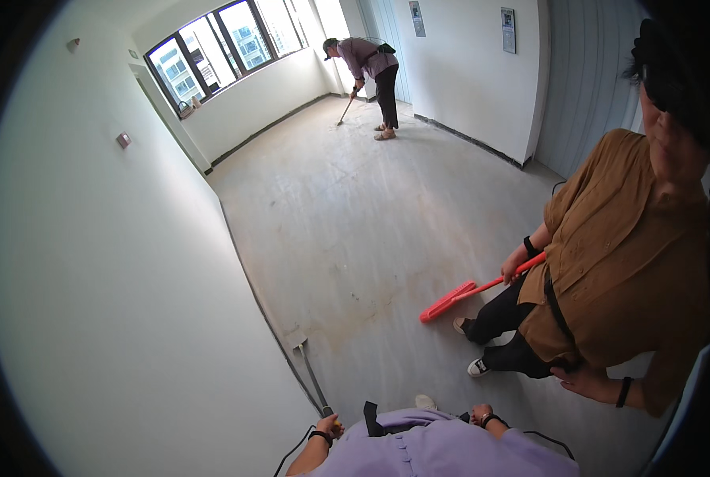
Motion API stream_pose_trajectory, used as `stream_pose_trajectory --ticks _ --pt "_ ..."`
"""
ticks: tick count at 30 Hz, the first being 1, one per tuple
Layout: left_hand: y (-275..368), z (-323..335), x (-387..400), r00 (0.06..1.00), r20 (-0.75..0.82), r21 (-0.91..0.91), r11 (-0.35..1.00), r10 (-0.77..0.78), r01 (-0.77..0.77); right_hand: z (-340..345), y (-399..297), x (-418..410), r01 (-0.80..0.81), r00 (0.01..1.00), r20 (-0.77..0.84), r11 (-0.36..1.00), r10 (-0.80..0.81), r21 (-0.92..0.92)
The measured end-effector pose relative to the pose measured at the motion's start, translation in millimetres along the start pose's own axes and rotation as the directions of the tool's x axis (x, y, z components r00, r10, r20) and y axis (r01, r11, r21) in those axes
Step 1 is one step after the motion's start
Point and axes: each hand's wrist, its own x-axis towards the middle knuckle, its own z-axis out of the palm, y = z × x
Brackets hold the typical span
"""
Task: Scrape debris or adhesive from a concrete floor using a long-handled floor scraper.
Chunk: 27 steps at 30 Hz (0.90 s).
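Note:
My left hand grips the handle of a long-handled scraper, low beside the left wall. Its flat blade rests on the floor close to the wall's foot. Against my waist, my right hand has curled fingers, near a black strap. Whether it holds anything is hidden. Sandy dirt and small crumbs mark the grey floor ahead of the blade.
To my right stands a person holding a red broom low over the floor. Farther off, a stooping person works a long-handled tool. A white wall bounds the left side. Windows line the far wall.

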Motion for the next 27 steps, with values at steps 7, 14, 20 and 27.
stream_pose_trajectory --ticks 7,14,20,27 --pt "-13 0 15 0.999 -0.020 0.017 1.000 0.026 -0.025 17 15 21 0.105 0.994 0.011 0.992 -0.106 0.073" --pt "-28 10 19 0.998 -0.051 0.002 0.999 0.036 -0.036 11 15 28 0.149 0.989 0.004 0.987 -0.149 -0.062" --pt "-52 20 52 0.998 -0.019 -0.003 0.998 0.058 -0.058 -4 32 53 0.069 0.997 0.020 0.997 -0.070 0.033" --pt "-88 35 90 0.994 -0.038 0.010 0.994 0.106 -0.106 -13 66 99 0.087 0.996 0.031 0.995 -0.089 0.051"
